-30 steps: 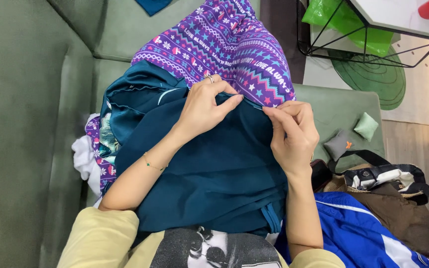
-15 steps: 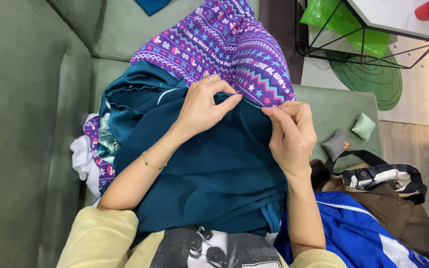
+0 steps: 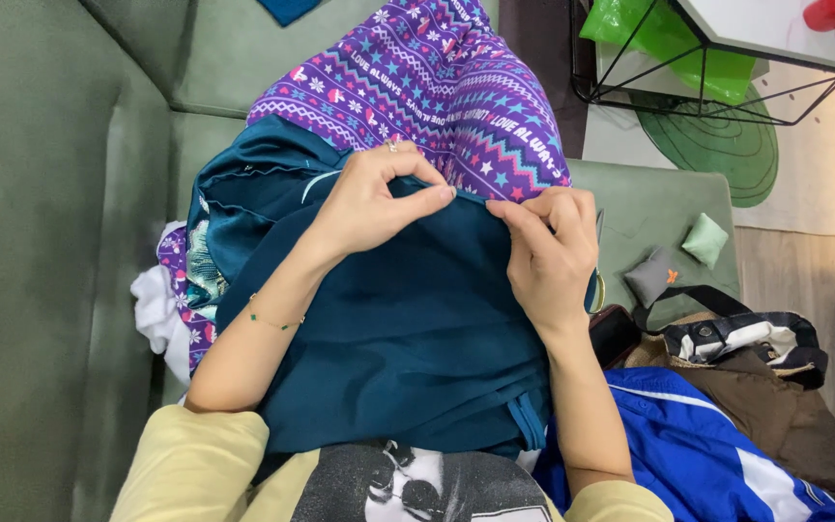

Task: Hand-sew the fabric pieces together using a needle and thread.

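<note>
Barely shifted, both hands pinch dark teal cloth's seemingly folded edge

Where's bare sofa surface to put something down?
Free: green seat right of the right hand, up to the small pouches; sofa back on the left. Crowded: teal garment, purple patterned cloth, bag, blue jacket.

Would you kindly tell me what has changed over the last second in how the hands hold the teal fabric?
Almost nothing visibly changed. The left hand and right hand stay pinched on the top edge of the teal fabric, in the same places. The purple patterned cloth and blue jacket lie as before.
</note>
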